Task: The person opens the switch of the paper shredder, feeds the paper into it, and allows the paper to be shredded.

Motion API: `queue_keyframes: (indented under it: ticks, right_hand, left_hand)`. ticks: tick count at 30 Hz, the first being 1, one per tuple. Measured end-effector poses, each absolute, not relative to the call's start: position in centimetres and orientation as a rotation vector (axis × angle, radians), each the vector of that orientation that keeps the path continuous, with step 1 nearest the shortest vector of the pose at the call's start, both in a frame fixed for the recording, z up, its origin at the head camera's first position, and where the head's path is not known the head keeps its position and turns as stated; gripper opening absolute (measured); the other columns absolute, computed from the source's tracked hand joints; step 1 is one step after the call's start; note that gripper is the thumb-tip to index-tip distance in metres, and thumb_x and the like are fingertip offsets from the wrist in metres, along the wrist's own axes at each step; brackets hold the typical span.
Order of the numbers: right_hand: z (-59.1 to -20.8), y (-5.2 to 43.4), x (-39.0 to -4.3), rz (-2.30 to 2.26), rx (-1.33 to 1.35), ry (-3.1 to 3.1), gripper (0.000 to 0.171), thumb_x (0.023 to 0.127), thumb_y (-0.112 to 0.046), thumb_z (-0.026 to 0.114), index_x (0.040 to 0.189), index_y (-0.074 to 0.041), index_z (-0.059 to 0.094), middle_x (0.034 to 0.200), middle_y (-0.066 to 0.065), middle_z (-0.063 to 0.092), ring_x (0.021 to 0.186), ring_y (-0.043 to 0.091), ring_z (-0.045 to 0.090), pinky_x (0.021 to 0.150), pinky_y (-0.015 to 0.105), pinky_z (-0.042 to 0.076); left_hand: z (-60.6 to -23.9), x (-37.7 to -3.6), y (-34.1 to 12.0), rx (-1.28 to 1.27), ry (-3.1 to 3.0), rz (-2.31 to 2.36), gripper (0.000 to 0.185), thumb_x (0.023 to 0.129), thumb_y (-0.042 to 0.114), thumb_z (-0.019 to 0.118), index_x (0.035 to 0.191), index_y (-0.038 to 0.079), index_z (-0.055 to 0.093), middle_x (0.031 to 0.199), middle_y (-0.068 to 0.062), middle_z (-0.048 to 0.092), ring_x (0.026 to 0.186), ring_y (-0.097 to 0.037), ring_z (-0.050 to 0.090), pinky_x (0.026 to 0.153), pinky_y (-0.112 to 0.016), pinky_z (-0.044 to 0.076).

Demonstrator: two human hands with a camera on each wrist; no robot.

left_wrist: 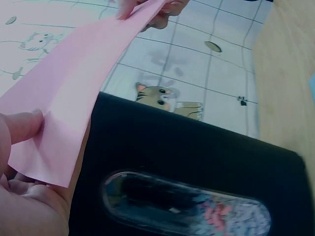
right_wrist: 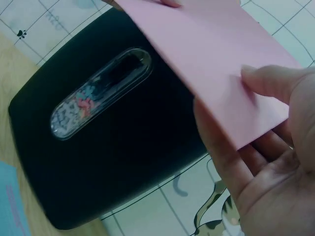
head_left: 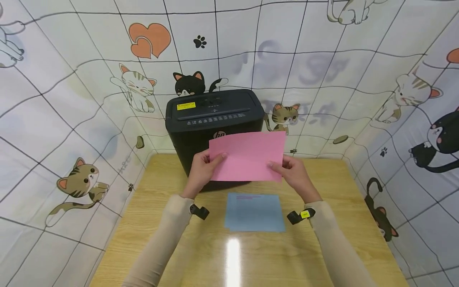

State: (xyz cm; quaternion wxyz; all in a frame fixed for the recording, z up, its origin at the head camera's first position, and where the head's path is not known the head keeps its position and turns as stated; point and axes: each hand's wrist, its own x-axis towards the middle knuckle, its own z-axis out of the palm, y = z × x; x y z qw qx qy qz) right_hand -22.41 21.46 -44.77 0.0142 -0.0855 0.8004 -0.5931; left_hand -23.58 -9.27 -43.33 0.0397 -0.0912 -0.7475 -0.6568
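Both hands hold a pink sheet of paper (head_left: 247,156) up in front of a black HP paper shredder (head_left: 186,147). My left hand (head_left: 202,169) pinches its left end, thumb on top and fingers beneath. At the right end my right hand (head_left: 295,173) pinches it the same way. The sheet hides part of the shredder's front in the head view. Through the shredder's clear window (right_wrist: 101,93), white, pink and blue shreds show in the right wrist view. The feed slot (head_left: 214,114) runs across the shredder's top, beyond the sheet.
Blue sheets of paper (head_left: 255,213) lie stacked on the wooden table (head_left: 172,247), nearer than the shredder, with pink lines on the top one. A cat-patterned sheet (head_left: 315,71) covers the walls behind and at both sides. A yellow label (head_left: 186,106) is on the shredder's lid.
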Motion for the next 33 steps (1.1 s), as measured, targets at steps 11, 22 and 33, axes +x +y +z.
queue_keyframes:
  ticks: [11, 22, 33]
  right_hand:
    - [-42.5, 20.6, -23.3, -1.925, -0.642, 2.240, 0.034, 0.095, -0.010, 0.073, 0.125, 0.005, 0.067, 0.093, 0.009, 0.079, 0.082, 0.019, 0.077, 0.076, 0.038, 0.063]
    - [-39.6, 19.5, -24.4, -1.867, -0.663, 2.315, 0.032, 0.095, -0.015, 0.074, 0.122, 0.003, 0.069, 0.088, 0.006, 0.078, 0.078, 0.026, 0.076, 0.076, 0.038, 0.063]
    - [-36.5, 18.3, -26.0, -1.905, -0.719, 2.379, 0.033, 0.096, -0.017, 0.072, 0.125, -0.001, 0.069, 0.099, 0.013, 0.079, 0.085, 0.025, 0.078, 0.080, 0.036, 0.063]
  left_hand:
    - [-40.5, -24.1, -10.8, -0.220, -2.207, -1.927, 0.031, 0.093, 0.034, 0.077, 0.111, 0.007, 0.076, 0.086, -0.012, 0.075, 0.068, -0.015, 0.074, 0.058, -0.030, 0.060]
    - [-37.2, -24.4, -12.3, -0.275, -2.234, -1.861, 0.035, 0.095, 0.035, 0.074, 0.118, 0.008, 0.074, 0.099, -0.020, 0.077, 0.075, -0.015, 0.076, 0.064, -0.032, 0.062]
    - [-33.7, -25.4, -13.7, -0.338, -2.226, -1.791, 0.036, 0.094, 0.034, 0.075, 0.113, 0.003, 0.074, 0.088, -0.010, 0.078, 0.071, -0.010, 0.075, 0.062, -0.026, 0.060]
